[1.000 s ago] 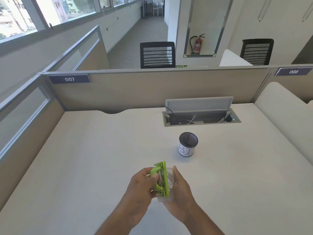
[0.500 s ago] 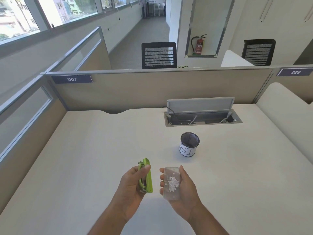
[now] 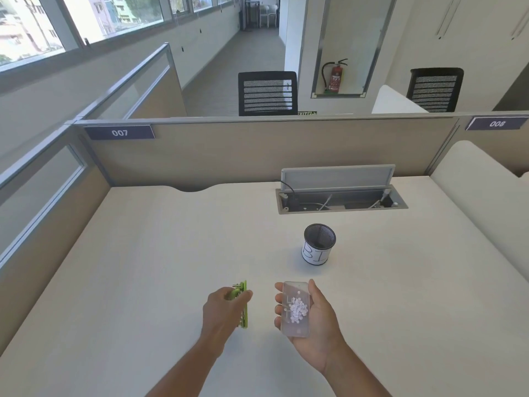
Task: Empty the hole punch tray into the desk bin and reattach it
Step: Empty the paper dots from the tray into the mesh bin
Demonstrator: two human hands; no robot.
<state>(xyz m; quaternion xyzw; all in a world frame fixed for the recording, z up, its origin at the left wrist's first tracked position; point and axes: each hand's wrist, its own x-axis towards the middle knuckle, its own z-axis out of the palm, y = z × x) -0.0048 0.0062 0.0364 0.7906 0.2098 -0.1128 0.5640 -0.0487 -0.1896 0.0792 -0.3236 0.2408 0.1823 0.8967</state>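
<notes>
The green hole punch point(image 3: 242, 306) is pinched on edge in the left hand point(image 3: 221, 312), the grip pressed together around its body, thumb on the near face. Just beside that grip, apart from it, the clear tray point(image 3: 295, 309) is cradled open side up in the right hand point(image 3: 310, 316), fingers curled at its left edge and thumb along its right; white paper dots point(image 3: 297, 309) are heaped inside. Beyond the right grip, well apart, the mesh desk bin point(image 3: 318, 244) stands upright on the pale bench point(image 3: 143, 267). Both hands are held above the bench.
</notes>
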